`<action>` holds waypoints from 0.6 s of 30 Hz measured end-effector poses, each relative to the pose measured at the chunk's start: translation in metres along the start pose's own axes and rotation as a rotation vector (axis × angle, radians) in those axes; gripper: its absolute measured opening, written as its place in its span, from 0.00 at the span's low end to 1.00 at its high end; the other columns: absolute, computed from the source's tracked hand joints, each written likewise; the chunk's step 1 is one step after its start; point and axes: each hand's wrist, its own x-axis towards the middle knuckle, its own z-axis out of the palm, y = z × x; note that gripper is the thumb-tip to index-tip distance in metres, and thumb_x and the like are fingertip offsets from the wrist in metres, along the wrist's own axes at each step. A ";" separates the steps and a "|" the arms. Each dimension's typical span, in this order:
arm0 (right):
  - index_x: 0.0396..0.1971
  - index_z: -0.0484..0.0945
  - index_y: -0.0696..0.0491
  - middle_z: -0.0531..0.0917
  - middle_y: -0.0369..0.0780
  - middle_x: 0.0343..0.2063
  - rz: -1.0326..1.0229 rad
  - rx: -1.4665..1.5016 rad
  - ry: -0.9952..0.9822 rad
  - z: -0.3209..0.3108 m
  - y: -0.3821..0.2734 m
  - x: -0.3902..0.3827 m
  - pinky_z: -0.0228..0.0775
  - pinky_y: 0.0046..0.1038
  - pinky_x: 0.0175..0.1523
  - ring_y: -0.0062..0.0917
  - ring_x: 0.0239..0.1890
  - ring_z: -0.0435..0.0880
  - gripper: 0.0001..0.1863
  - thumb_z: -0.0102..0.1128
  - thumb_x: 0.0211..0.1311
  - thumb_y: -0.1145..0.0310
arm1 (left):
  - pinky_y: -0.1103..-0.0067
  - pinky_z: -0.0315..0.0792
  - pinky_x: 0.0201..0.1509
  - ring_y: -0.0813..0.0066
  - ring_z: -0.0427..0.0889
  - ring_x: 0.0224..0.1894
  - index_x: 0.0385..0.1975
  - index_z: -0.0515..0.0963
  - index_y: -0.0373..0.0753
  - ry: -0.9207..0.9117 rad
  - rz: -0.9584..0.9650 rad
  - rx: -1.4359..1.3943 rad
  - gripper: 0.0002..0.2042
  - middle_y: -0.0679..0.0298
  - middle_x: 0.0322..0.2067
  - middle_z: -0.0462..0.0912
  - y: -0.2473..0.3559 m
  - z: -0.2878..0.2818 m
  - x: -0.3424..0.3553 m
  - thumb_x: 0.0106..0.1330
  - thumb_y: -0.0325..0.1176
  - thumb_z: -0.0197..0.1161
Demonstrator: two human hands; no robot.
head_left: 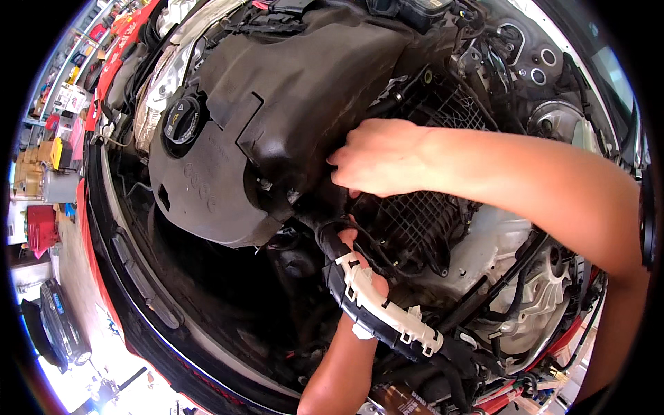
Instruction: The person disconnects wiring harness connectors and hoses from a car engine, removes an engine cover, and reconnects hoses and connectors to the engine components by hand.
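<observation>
My right hand (380, 159) reaches in from the right side, its fingers curled together against the side of the dark engine cover (207, 183). What its fingertips grip, if anything, is hidden. Below it, my left hand (348, 236) comes up beneath a thick black wiring harness with a curved white plastic channel (387, 308). Only a bit of that hand shows beside the harness, and its fingers are out of sight. The channel crosses over my left wrist. A black ribbed grid panel (418, 225) lies just behind and right of both hands.
The oil filler cap (182, 119) sits on the cover's left. A pale metal housing (501, 245) is at the right, beside black hoses. The car's front edge (149, 304) curves along the left. Beyond it stand shelves and a red box (43, 228).
</observation>
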 end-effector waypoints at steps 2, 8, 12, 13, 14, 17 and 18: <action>0.27 0.82 0.58 0.85 0.44 0.32 -0.069 0.096 0.225 0.020 0.011 -0.007 0.79 0.38 0.41 0.40 0.34 0.85 0.10 0.63 0.51 0.65 | 0.73 0.65 0.61 0.70 0.73 0.51 0.46 0.76 0.42 -0.103 0.294 0.300 0.14 0.68 0.47 0.78 -0.020 -0.010 0.003 0.61 0.33 0.55; 0.27 0.80 0.58 0.84 0.45 0.30 -0.100 0.092 0.149 0.028 0.021 -0.012 0.78 0.38 0.38 0.40 0.33 0.85 0.11 0.62 0.52 0.64 | 0.79 0.63 0.61 0.73 0.70 0.54 0.55 0.67 0.37 -0.197 0.575 1.111 0.17 0.63 0.54 0.73 -0.005 0.002 -0.018 0.66 0.27 0.52; 0.27 0.79 0.59 0.83 0.46 0.28 -0.109 0.006 0.075 0.013 0.004 0.011 0.77 0.39 0.38 0.41 0.32 0.84 0.09 0.62 0.48 0.69 | 0.79 0.63 0.59 0.74 0.70 0.52 0.53 0.70 0.38 0.029 0.646 1.169 0.15 0.65 0.52 0.74 -0.006 -0.018 0.003 0.69 0.35 0.53; 0.27 0.79 0.59 0.83 0.46 0.28 -0.101 0.007 0.055 0.018 0.006 0.005 0.77 0.39 0.38 0.41 0.32 0.84 0.09 0.62 0.48 0.69 | 0.80 0.63 0.58 0.74 0.70 0.51 0.52 0.71 0.39 0.033 0.343 0.604 0.16 0.66 0.51 0.74 -0.007 0.003 -0.004 0.70 0.40 0.53; 0.26 0.79 0.58 0.83 0.46 0.28 -0.075 0.033 0.030 0.021 0.008 0.000 0.77 0.40 0.39 0.42 0.32 0.84 0.09 0.62 0.46 0.69 | 0.80 0.62 0.58 0.74 0.70 0.50 0.51 0.71 0.39 0.011 0.176 0.322 0.16 0.67 0.51 0.75 -0.014 0.014 -0.004 0.70 0.42 0.53; 0.27 0.78 0.58 0.82 0.45 0.29 -0.060 0.059 0.004 0.019 0.007 0.002 0.77 0.39 0.39 0.41 0.33 0.84 0.11 0.66 0.40 0.70 | 0.82 0.61 0.56 0.76 0.69 0.48 0.50 0.73 0.42 0.058 0.202 0.068 0.19 0.69 0.48 0.76 -0.012 0.026 -0.005 0.71 0.50 0.52; 0.28 0.77 0.58 0.82 0.43 0.30 -0.051 0.064 -0.011 0.020 0.007 0.002 0.76 0.38 0.40 0.41 0.33 0.83 0.15 0.69 0.36 0.71 | 0.82 0.61 0.56 0.76 0.69 0.47 0.49 0.74 0.43 0.062 0.253 0.079 0.20 0.69 0.48 0.76 -0.011 0.025 -0.006 0.71 0.52 0.52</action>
